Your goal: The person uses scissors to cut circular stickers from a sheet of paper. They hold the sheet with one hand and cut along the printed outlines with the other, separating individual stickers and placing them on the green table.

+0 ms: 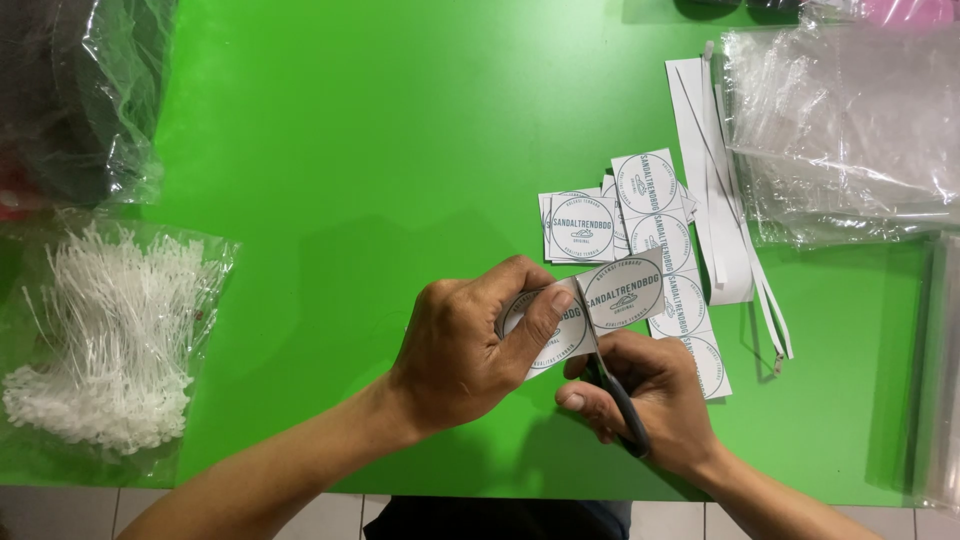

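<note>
Cutting: right hand (640, 400) fingers closed on scissors (612, 385).
Strip: left hand (470, 345) pinches the round-label paper strip (610, 300), near the bench (350, 180) front edge.
Handling: likely light, floppy; best pinched beside the cut.

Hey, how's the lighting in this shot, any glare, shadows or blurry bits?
Head view: bright, even light on the green table; white glare streaks the clear plastic bags at upper right; soft shadows fall under the left hand and right hand; the printed label strip and scissors look sharp, with no obvious blur.
</note>
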